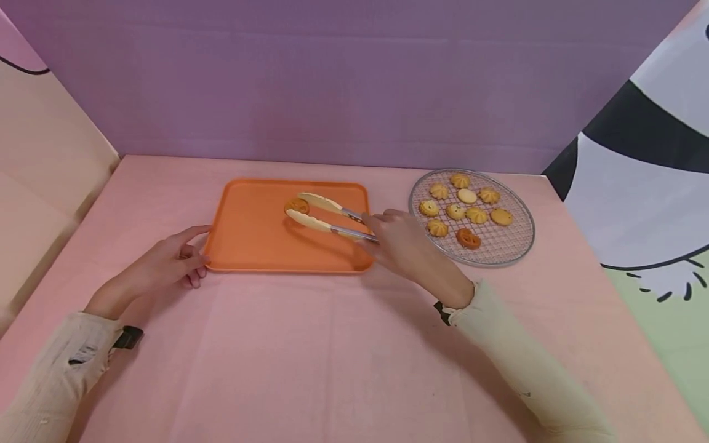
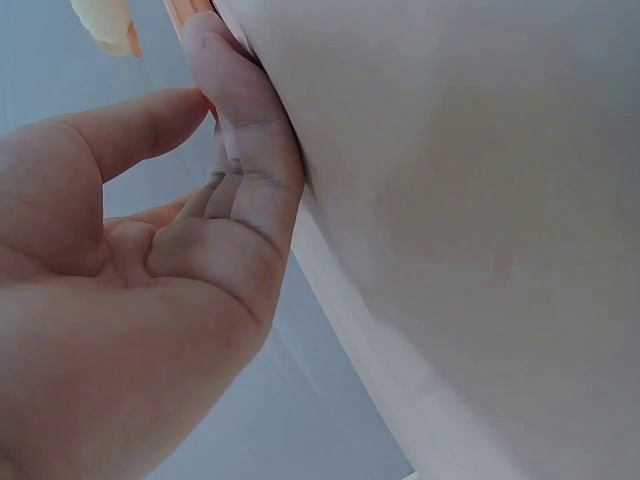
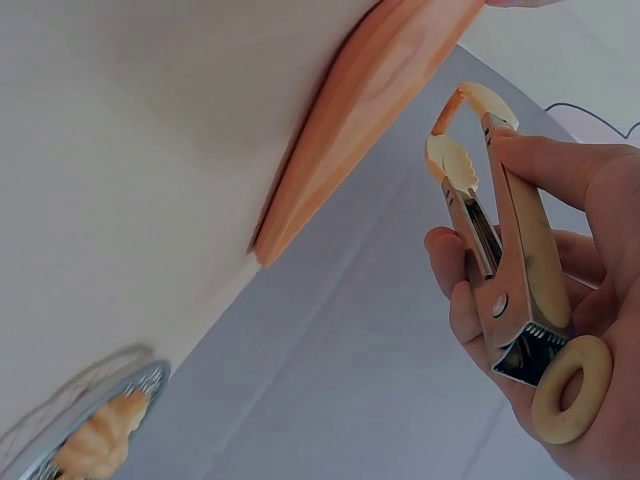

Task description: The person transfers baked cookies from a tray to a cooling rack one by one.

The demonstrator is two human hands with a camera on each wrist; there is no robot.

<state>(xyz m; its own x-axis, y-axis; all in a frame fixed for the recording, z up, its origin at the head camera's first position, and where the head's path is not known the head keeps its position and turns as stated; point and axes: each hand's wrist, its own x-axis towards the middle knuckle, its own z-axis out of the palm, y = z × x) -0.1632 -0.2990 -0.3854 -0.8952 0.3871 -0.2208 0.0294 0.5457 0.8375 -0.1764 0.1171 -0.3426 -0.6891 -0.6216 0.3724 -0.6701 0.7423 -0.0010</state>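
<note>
My right hand (image 1: 400, 241) grips metal tongs (image 3: 520, 250) with cream-coloured tips, fingers and thumb curled round the two arms. Between the tips sits a brown pretzel-shaped cookie (image 1: 297, 207), held above the orange tray (image 1: 249, 246) with a shadow beneath. At the tray's front left corner, my left hand (image 1: 168, 261) pinches the edge with thumb and fingers. The left wrist view shows that hand (image 2: 200, 220) close up, a strip of orange rim beyond the fingertips. A cream ring (image 3: 572, 390) hangs at the tongs' hinge end.
Right of the tray lies a round wire rack (image 1: 512, 243) holding several pale cookies and one brown pretzel-shaped cookie (image 1: 468, 239). A pink cloth (image 1: 310, 357) covers the table. Behind it stands a purple panel (image 1: 343, 92), with printed panels at both sides.
</note>
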